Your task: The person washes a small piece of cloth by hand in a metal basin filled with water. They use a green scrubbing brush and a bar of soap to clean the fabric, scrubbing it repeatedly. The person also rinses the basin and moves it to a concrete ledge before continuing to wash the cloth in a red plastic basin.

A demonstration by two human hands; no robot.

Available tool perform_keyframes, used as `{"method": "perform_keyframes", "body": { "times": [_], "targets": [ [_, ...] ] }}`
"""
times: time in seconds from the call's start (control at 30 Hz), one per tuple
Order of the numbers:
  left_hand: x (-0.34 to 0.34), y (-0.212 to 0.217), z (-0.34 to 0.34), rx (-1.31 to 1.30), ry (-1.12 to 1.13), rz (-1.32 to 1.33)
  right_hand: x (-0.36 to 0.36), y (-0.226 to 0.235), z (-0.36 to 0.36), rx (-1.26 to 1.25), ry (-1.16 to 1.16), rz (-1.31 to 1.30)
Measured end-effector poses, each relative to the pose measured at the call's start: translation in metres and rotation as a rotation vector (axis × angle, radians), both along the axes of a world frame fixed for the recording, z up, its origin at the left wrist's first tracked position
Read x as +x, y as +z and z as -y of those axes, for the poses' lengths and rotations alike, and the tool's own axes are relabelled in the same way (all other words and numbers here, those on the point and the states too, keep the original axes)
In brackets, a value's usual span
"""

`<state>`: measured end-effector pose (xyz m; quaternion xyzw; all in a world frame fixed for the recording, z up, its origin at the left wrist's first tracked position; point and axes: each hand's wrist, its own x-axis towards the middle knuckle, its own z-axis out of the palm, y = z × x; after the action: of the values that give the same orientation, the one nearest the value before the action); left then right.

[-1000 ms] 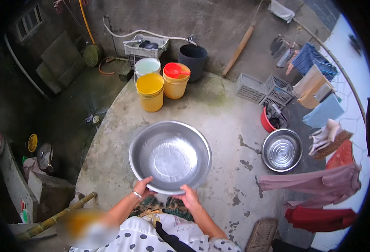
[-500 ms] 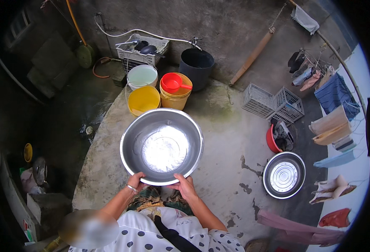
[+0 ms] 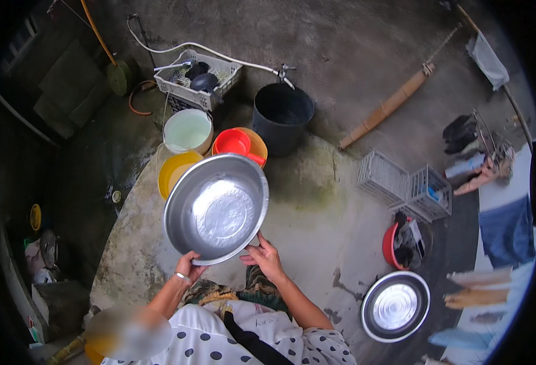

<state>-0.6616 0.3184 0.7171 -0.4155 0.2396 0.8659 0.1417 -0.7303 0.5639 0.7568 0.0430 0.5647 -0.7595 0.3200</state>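
A large silver metal basin (image 3: 216,210) is held up in front of me, tilted, its shiny inside showing. My left hand (image 3: 187,266) grips its near rim, with a bracelet on the wrist. At the near right of the rim is my right hand (image 3: 266,258), thumb toward the inside and fingers partly behind the basin. Just beyond the basin stand a yellow bucket (image 3: 169,172), a white bucket (image 3: 187,129) of water and another yellowish bucket (image 3: 258,145) bearing a red dipper (image 3: 231,142). The basin's far edge overlaps part of these buckets.
A black tub (image 3: 283,112) stands under a tap by the wall. Left of it, a pale crate (image 3: 198,91) holds dark items. At right are grey crates (image 3: 384,176), a red basin (image 3: 390,246) and a second metal basin (image 3: 395,306) on the floor. Laundry (image 3: 506,234) hangs far right.
The basin has shifted left and tilted more, its right side raised. My right hand has slid up along the rim's right side. The whole view has turned, moving the right-hand things lower.
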Motion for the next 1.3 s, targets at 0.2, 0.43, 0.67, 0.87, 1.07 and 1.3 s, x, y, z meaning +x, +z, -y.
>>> {"method": "perform_keyframes", "body": {
  "times": [0.2, 0.43, 0.67, 0.87, 1.07, 1.3],
  "targets": [
    [-0.047, -0.006, -0.025, 0.052, 0.266, 0.042, -0.139, -0.029, -0.033, 0.147, 0.128, 0.036],
    [-0.098, -0.030, -0.036, -0.067, 0.458, 0.150, -0.290, -0.151, -0.010, 0.532, 0.131, 0.072],
    [-0.141, -0.073, -0.037, -0.013, 0.623, 0.313, -0.392, -0.252, 0.041, 1.009, 0.329, -0.626],
    [-0.168, -0.081, -0.037, -0.008, 0.767, 0.372, -0.462, -0.310, 0.078, 1.271, 0.659, -0.563],
    [-0.188, -0.092, -0.057, -0.039, 0.862, 0.443, -0.498, -0.370, 0.102, 1.254, 0.894, -0.215],
    [-0.209, -0.101, -0.121, -0.061, 0.982, 0.519, -0.493, -0.331, 0.082, 1.059, 0.770, -0.509]
  ]
}}
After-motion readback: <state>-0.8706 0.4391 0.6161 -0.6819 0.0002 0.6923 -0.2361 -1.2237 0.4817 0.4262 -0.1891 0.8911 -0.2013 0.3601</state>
